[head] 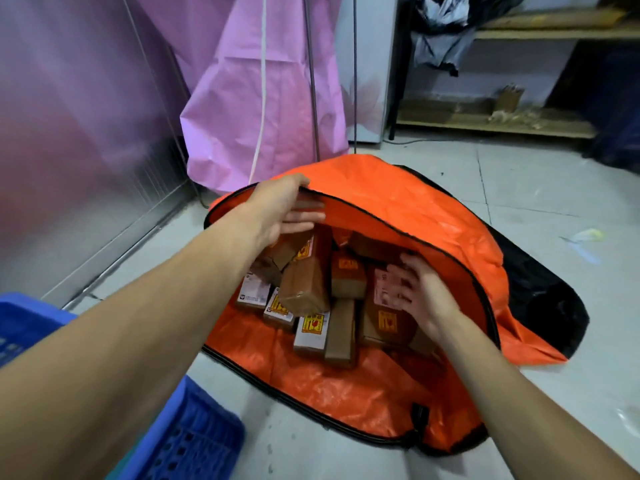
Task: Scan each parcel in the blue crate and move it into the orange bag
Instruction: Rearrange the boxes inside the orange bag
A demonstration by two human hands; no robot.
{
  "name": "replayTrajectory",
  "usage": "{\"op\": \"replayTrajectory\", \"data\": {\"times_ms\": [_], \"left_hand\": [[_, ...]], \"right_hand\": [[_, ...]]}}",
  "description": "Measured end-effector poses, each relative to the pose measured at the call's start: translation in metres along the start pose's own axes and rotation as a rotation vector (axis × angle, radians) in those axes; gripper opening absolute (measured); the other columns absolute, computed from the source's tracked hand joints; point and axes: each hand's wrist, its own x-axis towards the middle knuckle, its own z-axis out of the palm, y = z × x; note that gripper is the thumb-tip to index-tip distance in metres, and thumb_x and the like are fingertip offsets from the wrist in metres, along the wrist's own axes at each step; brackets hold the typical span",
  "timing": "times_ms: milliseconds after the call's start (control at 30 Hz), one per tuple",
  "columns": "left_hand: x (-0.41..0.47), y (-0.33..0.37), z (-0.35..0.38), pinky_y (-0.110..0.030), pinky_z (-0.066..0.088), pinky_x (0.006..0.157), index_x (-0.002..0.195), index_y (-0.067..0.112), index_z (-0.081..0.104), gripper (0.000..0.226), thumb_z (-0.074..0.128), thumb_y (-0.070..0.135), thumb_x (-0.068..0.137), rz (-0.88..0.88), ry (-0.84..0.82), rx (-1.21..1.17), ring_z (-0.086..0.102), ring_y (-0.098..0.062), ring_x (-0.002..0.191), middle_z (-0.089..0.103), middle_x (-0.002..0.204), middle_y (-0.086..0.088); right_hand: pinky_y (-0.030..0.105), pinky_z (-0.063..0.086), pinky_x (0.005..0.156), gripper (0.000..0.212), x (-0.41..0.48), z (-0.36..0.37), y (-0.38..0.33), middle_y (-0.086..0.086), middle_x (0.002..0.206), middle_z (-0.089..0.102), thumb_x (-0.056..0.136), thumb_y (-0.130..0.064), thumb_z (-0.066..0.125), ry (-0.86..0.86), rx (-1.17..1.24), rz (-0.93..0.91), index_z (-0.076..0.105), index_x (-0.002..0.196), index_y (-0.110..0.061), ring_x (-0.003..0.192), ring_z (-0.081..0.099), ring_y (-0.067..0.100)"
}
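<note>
Parcels (pixel 304 289) of brown cardboard, many bearing yellow or white labels, are lying heaped inside the orange woven-plastic bag (pixel 398 195), which is sitting unzipped on the pale tiled floor (pixel 519 188) in the middle of the frame. The hands are working well apart. The left hand (pixel 284 209) is holding up the bag's upper flap at its black zip edge, though blur is hiding whether it is pinching the fabric or only propping it. The right hand (pixel 426 296) is reaching into the right side of the opening, its fingers curling over a brown parcel with a pale label (pixel 384 317) that is resting against its neighbours. The likeliest trouble is coming from that flap: if the left hand is losing its hold, the fabric is probably going to drop over the opening and onto the right wrist, hiding the pile. The heap is also looking loose, with boxes leaning at odd angles, so a parcel set down on a slope is risking a slide towards the low front lip at the bottom of the opening and out onto the floor. Only a corner of the blue perforated plastic crate (pixel 194 441) is showing at lower left, so what is remaining inside it cannot be told, and a parcel could be going in unscanned without any sign here.
</note>
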Motion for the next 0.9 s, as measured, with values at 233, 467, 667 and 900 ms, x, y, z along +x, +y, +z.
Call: {"op": "replayTrajectory", "data": {"times_ms": [233,467,667,900], "left_hand": [[-0.018,0.032,0.020,-0.032,0.058,0.082,0.101,0.021,0.067,0.014,0.054,0.026,0.102,0.158,-0.089,-0.072,0.079,-0.012,0.078,0.081,0.084,0.002],[-0.056,0.068,0.026,-0.036,0.053,0.099,0.108,0.021,0.070,0.015,0.058,0.028,0.102,0.323,-0.062,-0.003,0.077,-0.014,0.093,0.080,0.093,0.004],[-0.097,0.088,0.016,-0.034,0.047,0.098,0.099,0.025,0.066,0.012,0.055,0.030,0.101,0.348,-0.041,-0.003,0.076,-0.008,0.085,0.080,0.093,0.008],[-0.124,0.074,0.016,-0.039,0.047,0.103,0.105,0.027,0.064,0.021,0.048,0.040,0.105,0.281,-0.065,0.049,0.074,-0.010,0.091,0.080,0.096,0.008]], "right_hand": [[0.038,0.057,0.078,0.016,0.005,-0.026,-0.095,0.012,0.124,0.060,0.107,-0.035,0.044,0.028,-0.160,-0.182,0.058,0.110,-0.029,0.099,0.068,0.027],[0.023,0.049,0.075,0.024,-0.001,-0.053,-0.177,0.006,0.125,0.054,0.112,-0.035,0.032,0.077,-0.494,-0.351,0.046,0.130,-0.030,0.087,0.063,0.009],[0.028,0.053,0.084,0.039,-0.037,-0.058,-0.226,0.013,0.142,0.056,0.112,-0.037,0.035,0.068,-0.740,-0.463,0.052,0.142,-0.019,0.098,0.064,0.016],[0.037,0.037,0.114,0.072,-0.057,-0.071,-0.219,0.017,0.159,0.042,0.105,-0.060,0.038,0.234,-1.391,-0.362,0.038,0.157,-0.010,0.142,0.044,0.034]]}}
